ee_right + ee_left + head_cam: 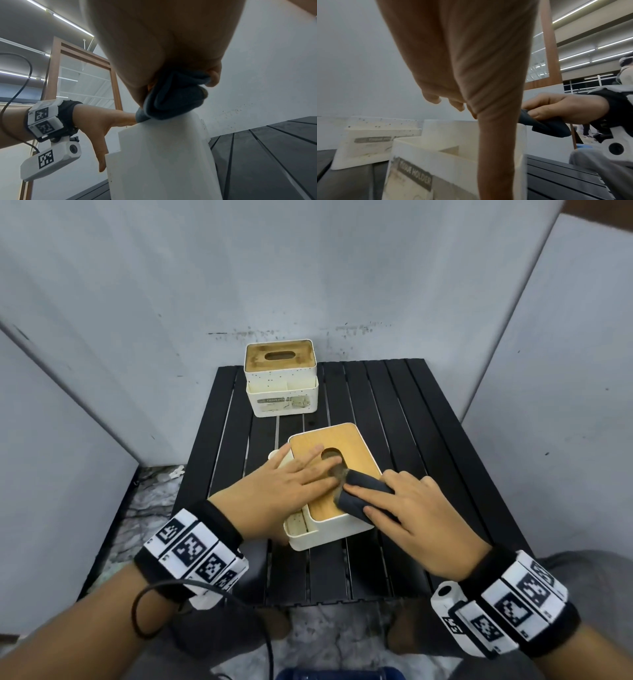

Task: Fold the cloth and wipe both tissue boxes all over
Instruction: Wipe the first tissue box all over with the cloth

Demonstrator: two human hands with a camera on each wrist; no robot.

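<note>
Trouble first: my left hand lies flat and straight-fingered on the wooden lid of the near tissue box, fingertips just at the oval slot, thumb hanging down the box's outer wall in the right wrist view, so it presses without clamping anything. If I push the cloth hard toward that hand, I reckon the box could skid across the slatted desk or turn under me. My right hand has its grip narrow on the folded dark cloth, fingers over the top, thumb tucked beneath, and the wad bulges loosely below the palm in the right wrist view; a fold could slip free and drag, or catch the lip of the slot. The cloth sits on the lid's right half, its front end touching the slot's rim and just beside my left fingertips, so the two hands may well bump. The far tissue box stands at the back of the desk, well apart from both hands, speckled and stained, its walls not yet under the cloth.
</note>
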